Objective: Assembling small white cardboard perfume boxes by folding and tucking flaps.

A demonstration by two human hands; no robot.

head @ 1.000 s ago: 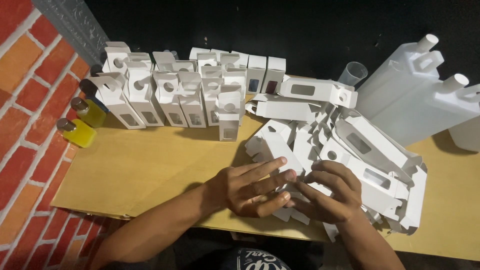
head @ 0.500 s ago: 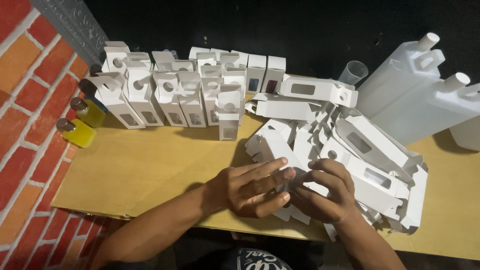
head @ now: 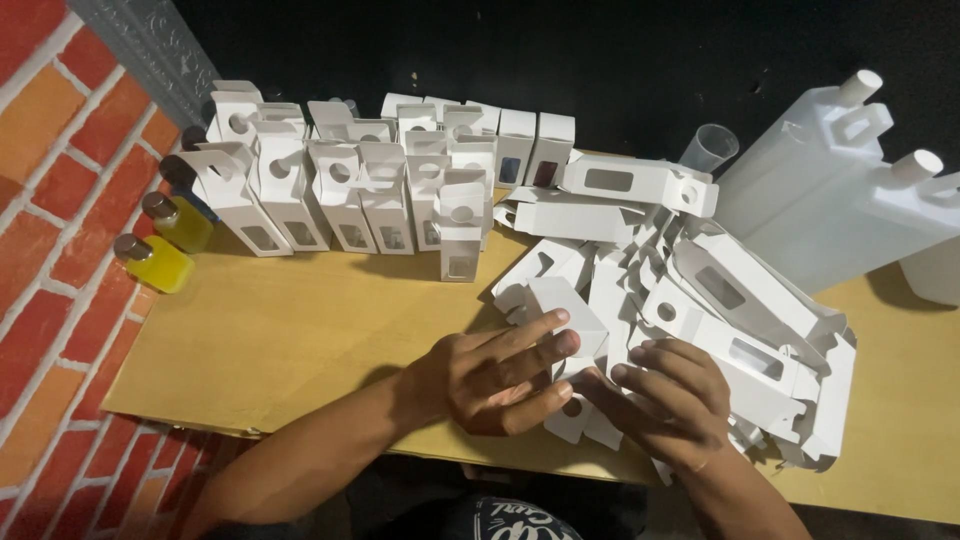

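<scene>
White card carton [head: 565, 345], flat w/ a round hang-hole, sits at bench centre-bottom, pinched between both hands: left hand [head: 495, 380] lies fingers-spread on top of it, right hand [head: 670, 400] curls round its lower edge; most of it is hidden under them. At 3 o'clock from it, pile of unfolded cartons [head: 730, 310], all white w/ rectangular window cut-outs — too overlapped to count, lower ones cut off by the right forearm. At 11–12 o'clock, upright folded cartons [head: 370, 190] in approx 2 rows, approx 15, back row partly hidden; 2 at the right end show dark contents thru windows. At 9–10 o'clock by the brick wall [head: 60, 200], 2 small yellow bottles [head: 165, 250] w/ metallic caps; a 3rd dark cap behind, hard to make out. At 2 o'clock, 2 big translucent jugs [head: 850, 190] lying tilted, plus 1 clear plastic cup [head: 710, 148]. Wooden bench top [head: 280, 340], pale tan.
</scene>
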